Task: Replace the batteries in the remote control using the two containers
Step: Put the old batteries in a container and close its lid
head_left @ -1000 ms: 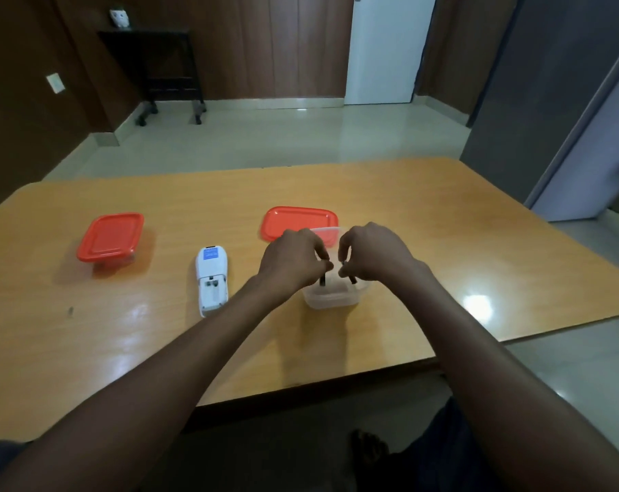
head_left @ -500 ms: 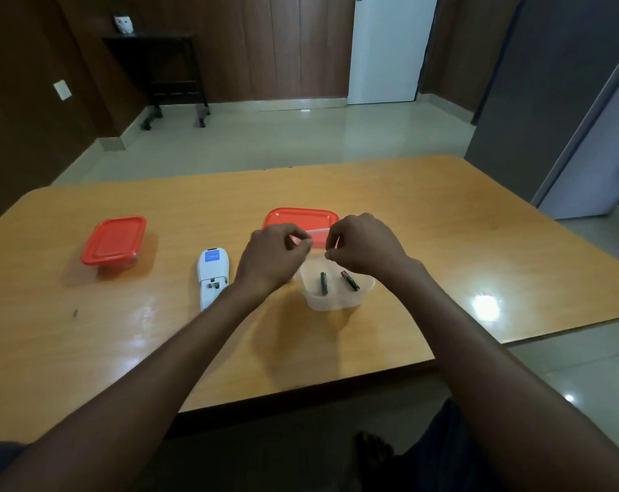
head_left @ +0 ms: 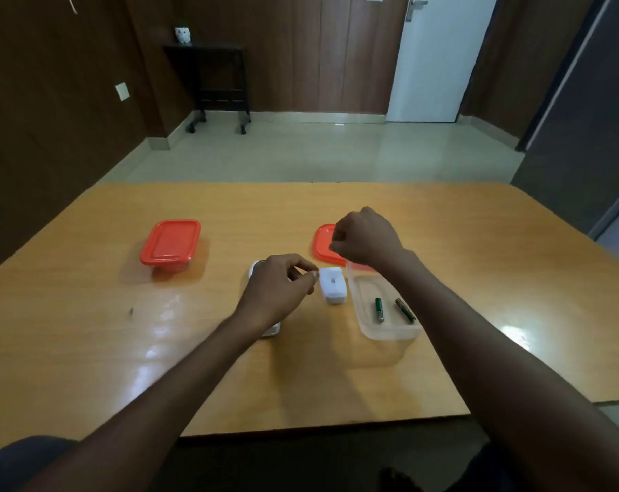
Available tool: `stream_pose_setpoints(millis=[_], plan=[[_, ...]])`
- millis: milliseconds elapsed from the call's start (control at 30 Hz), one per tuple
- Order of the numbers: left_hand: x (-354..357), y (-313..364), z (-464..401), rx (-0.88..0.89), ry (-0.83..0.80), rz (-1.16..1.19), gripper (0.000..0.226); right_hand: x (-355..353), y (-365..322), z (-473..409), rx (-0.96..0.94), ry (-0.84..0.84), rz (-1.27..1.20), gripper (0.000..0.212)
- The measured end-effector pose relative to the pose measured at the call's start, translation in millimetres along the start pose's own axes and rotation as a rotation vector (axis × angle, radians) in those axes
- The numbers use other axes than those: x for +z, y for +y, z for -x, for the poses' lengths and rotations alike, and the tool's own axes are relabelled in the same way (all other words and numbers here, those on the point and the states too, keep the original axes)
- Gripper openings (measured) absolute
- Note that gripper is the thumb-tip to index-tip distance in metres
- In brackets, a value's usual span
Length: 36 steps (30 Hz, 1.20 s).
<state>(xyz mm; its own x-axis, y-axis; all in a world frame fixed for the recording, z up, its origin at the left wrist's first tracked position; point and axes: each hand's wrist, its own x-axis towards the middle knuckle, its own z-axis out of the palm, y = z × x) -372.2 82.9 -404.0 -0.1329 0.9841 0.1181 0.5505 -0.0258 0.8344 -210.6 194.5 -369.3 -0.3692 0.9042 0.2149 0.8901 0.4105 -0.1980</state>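
Wood table [head_left: 88, 349]: 2 batteries [head_left: 379, 309] lengthwise in clear tub [head_left: 389, 333]; both hands [head_left: 283, 292] loosely curled, empty.

The worktop [head_left: 460, 243] is bare along its far edge, at both far corners and across the near left stretch. The sealed red-lidded container [head_left: 169, 245] stands alone toward the left edge, with open wood all around it. The middle is crowded: the remote [head_left: 270, 330], mostly under the left hand [head_left: 278, 291], the white battery cover [head_left: 333, 284] just beside it, then the open clear container [head_left: 386, 335] and the loose red lid [head_left: 324, 245] behind it. The right hand [head_left: 366, 237] hangs over that lid. The right edge and near right corner lie open.
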Motion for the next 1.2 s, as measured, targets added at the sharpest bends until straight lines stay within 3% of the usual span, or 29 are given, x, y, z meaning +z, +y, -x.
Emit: stream_pose_setpoints(millis=[100,167,400,533,667,833,900,1000,1100,1200], plan=[[-3.0,-2.8,-1.2,0.014,0.003,0.033,0.009,10.6,-21.5,-22.0,-0.074,-0.166,0.22,0.008],[-4.3,-4.8,-2.4,0.015,0.006,0.048,0.009,19.7,-29.5,-32.4,-0.096,-0.21,0.301,0.021],[-1.7,-8.9,-2.7,0.001,-0.015,0.065,0.012,35.3,-32.6,-44.9,-0.086,-0.191,0.279,0.04],[-0.4,-9.6,-3.1,-0.024,-0.004,0.111,0.009,25.9,-28.1,-43.3,-0.093,-0.047,0.195,0.034],[-0.8,-6.5,-5.6,-0.07,0.011,0.187,0.01,-3.7,-33.0,-30.9,-0.19,0.256,0.018,0.024],[-7.0,9.1,-8.0,-0.128,0.065,0.456,0.049,-52.5,-43.0,2.8,-0.29,0.546,-0.363,0.02],[-9.6,18.2,-8.0,-0.125,0.07,0.568,0.064,-68.7,-44.8,20.5,-0.205,0.635,-0.582,0.019],[-7.4,32.7,-4.9,-0.087,0.021,0.653,0.066,-82.8,-35.1,45.3,0.02,0.598,-0.938,0.018],[4.9,41.7,1.9,-0.104,0.02,0.588,0.061,-81.7,-11.3,68.3,0.217,0.554,-1.246,0.018],[18.1,41.6,4.2,-0.196,0.06,0.48,0.061,-70.0,17.5,87.4,0.404,0.53,-1.358,0.022]])
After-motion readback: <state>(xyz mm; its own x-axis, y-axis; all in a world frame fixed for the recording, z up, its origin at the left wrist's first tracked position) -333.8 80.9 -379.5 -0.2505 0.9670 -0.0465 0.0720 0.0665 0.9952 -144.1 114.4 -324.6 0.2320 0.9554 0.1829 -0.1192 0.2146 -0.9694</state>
